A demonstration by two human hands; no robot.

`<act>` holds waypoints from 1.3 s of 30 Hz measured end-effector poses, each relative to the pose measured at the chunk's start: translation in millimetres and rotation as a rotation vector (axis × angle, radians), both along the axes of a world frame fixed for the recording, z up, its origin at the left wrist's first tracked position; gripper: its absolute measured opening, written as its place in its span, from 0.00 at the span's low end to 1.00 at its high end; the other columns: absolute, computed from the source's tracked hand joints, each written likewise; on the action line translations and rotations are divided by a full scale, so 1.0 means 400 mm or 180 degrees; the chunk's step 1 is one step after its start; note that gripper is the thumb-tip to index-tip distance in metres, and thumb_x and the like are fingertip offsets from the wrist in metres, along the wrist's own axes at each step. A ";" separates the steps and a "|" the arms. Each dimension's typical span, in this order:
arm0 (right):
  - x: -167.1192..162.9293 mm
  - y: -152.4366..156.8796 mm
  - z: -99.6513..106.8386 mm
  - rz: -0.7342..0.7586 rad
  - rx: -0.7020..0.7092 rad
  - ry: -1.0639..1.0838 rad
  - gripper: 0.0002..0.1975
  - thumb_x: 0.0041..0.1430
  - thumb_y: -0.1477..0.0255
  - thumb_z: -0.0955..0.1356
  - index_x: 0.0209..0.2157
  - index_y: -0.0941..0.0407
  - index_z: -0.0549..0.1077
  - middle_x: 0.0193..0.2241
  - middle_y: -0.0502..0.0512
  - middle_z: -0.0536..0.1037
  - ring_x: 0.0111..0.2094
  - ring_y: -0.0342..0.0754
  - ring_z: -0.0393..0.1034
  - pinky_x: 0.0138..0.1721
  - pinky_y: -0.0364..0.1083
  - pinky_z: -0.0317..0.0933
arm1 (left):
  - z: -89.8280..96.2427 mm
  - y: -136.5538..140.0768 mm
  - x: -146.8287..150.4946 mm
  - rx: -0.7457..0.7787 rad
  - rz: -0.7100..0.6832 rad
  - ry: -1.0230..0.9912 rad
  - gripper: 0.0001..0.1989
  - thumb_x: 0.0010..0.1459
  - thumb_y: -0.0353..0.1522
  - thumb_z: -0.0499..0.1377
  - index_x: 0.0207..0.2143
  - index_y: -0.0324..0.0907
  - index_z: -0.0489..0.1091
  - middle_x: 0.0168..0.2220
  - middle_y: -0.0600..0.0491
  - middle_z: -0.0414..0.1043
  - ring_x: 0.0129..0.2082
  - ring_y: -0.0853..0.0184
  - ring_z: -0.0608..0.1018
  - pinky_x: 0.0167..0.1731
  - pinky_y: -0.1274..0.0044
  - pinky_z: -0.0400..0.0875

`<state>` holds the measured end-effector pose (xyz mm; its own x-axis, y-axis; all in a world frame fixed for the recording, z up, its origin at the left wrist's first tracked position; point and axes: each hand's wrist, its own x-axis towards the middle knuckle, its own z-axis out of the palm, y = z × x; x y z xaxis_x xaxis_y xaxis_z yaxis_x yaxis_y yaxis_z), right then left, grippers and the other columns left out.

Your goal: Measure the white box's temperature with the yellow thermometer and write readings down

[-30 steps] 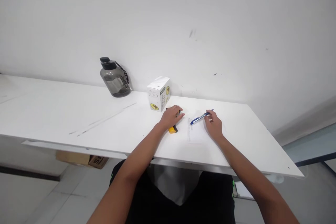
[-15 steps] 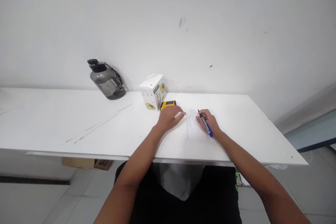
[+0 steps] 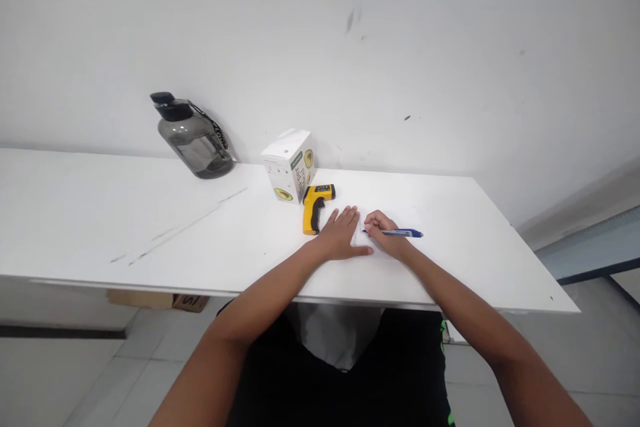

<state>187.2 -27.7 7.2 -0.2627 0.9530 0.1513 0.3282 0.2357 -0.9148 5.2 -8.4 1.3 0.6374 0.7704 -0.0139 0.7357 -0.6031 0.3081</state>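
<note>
My right hand (image 3: 384, 233) grips a blue pen (image 3: 407, 233), its tip down at the white paper (image 3: 357, 235) and its back end pointing right. Lying flat with fingers spread, my left hand (image 3: 344, 237) presses on the left part of the sheet. Some faint handwriting shows between the two hands, mostly covered; the paper's edges are hard to make out against the white table. Just left of my left hand lies a yellow and black infrared thermometer gun (image 3: 311, 209), its handle toward me.
A white box with avocado pictures (image 3: 287, 167) stands behind the thermometer. Farther left, a grey translucent water bottle (image 3: 195, 145) stands by the wall (image 3: 320, 47). The white table (image 3: 200, 247) has dark streaks at left. A cardboard box (image 3: 145, 299) sits below it.
My left hand has come down toward me and flattened on the paper, uncovering the thermometer gun. My right hand has moved left, and the pen has swung from pointing up-left to nearly level.
</note>
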 end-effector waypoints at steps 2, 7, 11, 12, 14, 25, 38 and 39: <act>-0.008 0.002 0.000 -0.0202 -0.0091 -0.0117 0.10 0.54 0.61 0.65 0.29 0.54 0.67 0.23 0.48 0.71 0.27 0.44 0.66 0.32 0.45 0.60 | 0.004 -0.001 0.000 0.0009 -0.0054 -0.0012 0.51 0.50 0.61 0.47 0.66 0.36 0.42 0.68 0.40 0.36 0.67 0.53 0.41 0.63 0.59 0.34; -0.021 0.003 0.000 -0.0641 -0.0116 -0.0283 0.17 0.53 0.57 0.66 0.20 0.55 0.66 0.19 0.48 0.70 0.24 0.44 0.64 0.29 0.44 0.59 | 0.008 -0.003 0.005 -0.0045 -0.0031 0.0015 0.49 0.52 0.60 0.47 0.65 0.36 0.43 0.68 0.40 0.37 0.67 0.53 0.43 0.62 0.58 0.33; -0.020 0.007 -0.008 -0.0431 -0.0027 -0.0436 0.16 0.54 0.59 0.65 0.21 0.55 0.68 0.21 0.49 0.71 0.24 0.44 0.62 0.28 0.44 0.57 | 0.013 -0.003 0.006 -0.0062 -0.0025 -0.0017 0.48 0.53 0.58 0.47 0.65 0.36 0.43 0.68 0.40 0.37 0.67 0.54 0.43 0.62 0.58 0.34; -0.020 0.007 -0.009 -0.0410 -0.0025 -0.0458 0.15 0.54 0.60 0.65 0.21 0.55 0.68 0.21 0.49 0.71 0.24 0.44 0.63 0.28 0.44 0.57 | 0.015 -0.003 0.005 -0.0074 -0.0028 -0.0012 0.48 0.53 0.58 0.47 0.65 0.36 0.43 0.68 0.40 0.36 0.67 0.54 0.43 0.62 0.58 0.34; -0.019 0.007 -0.008 -0.0408 -0.0038 -0.0480 0.14 0.54 0.61 0.65 0.21 0.55 0.69 0.21 0.49 0.72 0.25 0.44 0.63 0.29 0.44 0.57 | 0.020 -0.004 0.005 -0.0115 -0.0036 0.0009 0.48 0.53 0.58 0.47 0.65 0.36 0.43 0.68 0.40 0.36 0.67 0.54 0.42 0.62 0.59 0.33; -0.020 0.012 -0.010 -0.0417 -0.0012 -0.0492 0.13 0.52 0.63 0.65 0.20 0.55 0.67 0.19 0.48 0.69 0.23 0.43 0.61 0.27 0.44 0.55 | 0.025 -0.006 0.002 -0.0154 -0.0058 0.0140 0.49 0.53 0.60 0.44 0.65 0.35 0.41 0.68 0.41 0.33 0.68 0.56 0.40 0.63 0.60 0.31; -0.017 0.008 -0.009 -0.0449 -0.0001 -0.0496 0.13 0.52 0.62 0.65 0.20 0.55 0.68 0.20 0.49 0.71 0.25 0.44 0.63 0.29 0.44 0.57 | 0.026 -0.006 0.006 -0.0188 -0.0037 0.0171 0.52 0.51 0.61 0.44 0.65 0.32 0.42 0.68 0.40 0.33 0.67 0.55 0.39 0.63 0.61 0.32; -0.018 0.008 -0.009 -0.0457 0.0009 -0.0516 0.13 0.52 0.63 0.65 0.20 0.55 0.68 0.20 0.49 0.70 0.25 0.44 0.63 0.28 0.44 0.56 | 0.025 -0.006 0.006 -0.0183 -0.0037 0.0169 0.52 0.51 0.61 0.44 0.65 0.32 0.42 0.68 0.40 0.33 0.67 0.55 0.39 0.63 0.60 0.32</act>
